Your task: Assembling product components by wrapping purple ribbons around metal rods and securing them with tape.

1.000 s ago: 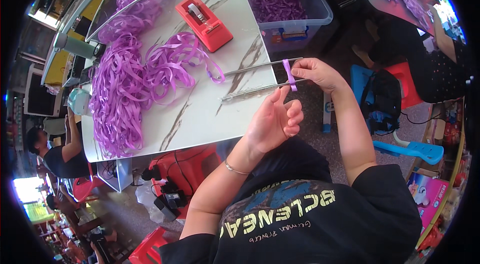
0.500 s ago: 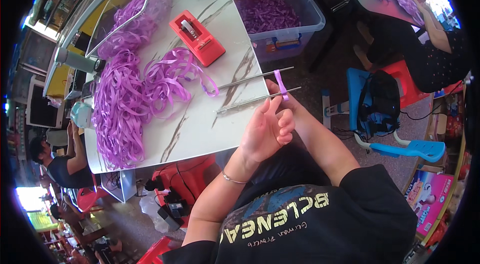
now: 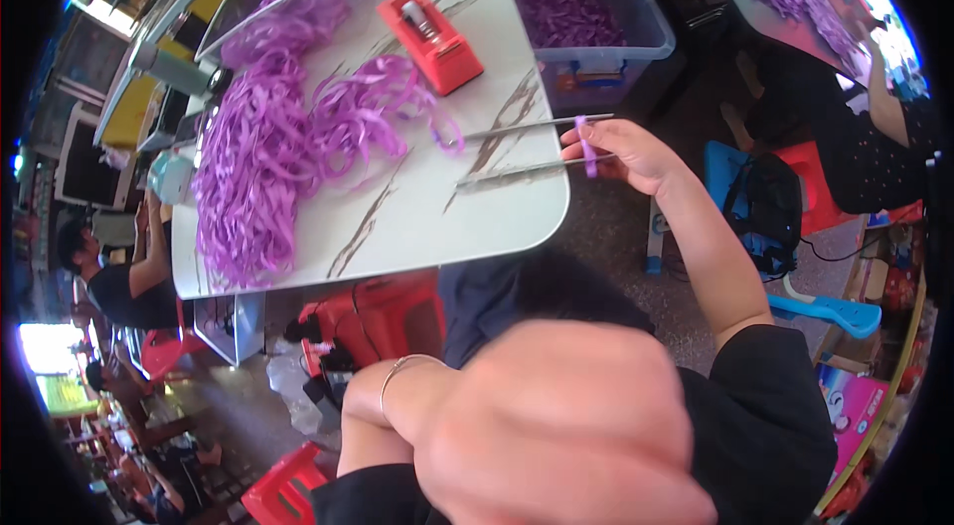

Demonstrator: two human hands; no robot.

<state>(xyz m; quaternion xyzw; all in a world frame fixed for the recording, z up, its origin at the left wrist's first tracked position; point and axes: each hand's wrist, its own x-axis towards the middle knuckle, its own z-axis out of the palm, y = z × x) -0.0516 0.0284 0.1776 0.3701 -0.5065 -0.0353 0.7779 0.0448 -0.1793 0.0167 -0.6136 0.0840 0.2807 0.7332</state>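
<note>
Head view, hands: well apart; the right hand (image 3: 644,155) has its thumb and fingers about the short strip, though how firmly they grip cannot be told; the left hand (image 3: 556,416) is large and blurred near the camera, fingers seemingly curled, and whether it holds anything cannot be told.
Purple ribbon strip: the short, flat purple ribbon strip (image 3: 589,163) sits across the two rods just beyond the table's right edge, its long axis running away from the person, roughly crosswise to them.
Rods: two thin, straight, grey rods (image 3: 512,129) lie side by side with a gap between, pointing left to right and tilting slightly away from the person at the right, their right ends past the edge.
Ribbon pile: smooth, narrow purple ribbon (image 3: 248,177) in a thick tangled heap at the left, with looser curls (image 3: 363,118) reaching toward the far rod.
Tabletop: glossy white table (image 3: 437,222) with brown-grey marble veins and a rounded corner; a red block-shaped tape dispenser (image 3: 447,63) stands on it.
Room: a translucent plastic tub (image 3: 651,50) of purple pieces beyond the table; a blue chair (image 3: 720,167) with a black bag (image 3: 773,192); speckled grey floor (image 3: 686,301); a co-worker in dark dotted clothing (image 3: 879,162) at the right.
</note>
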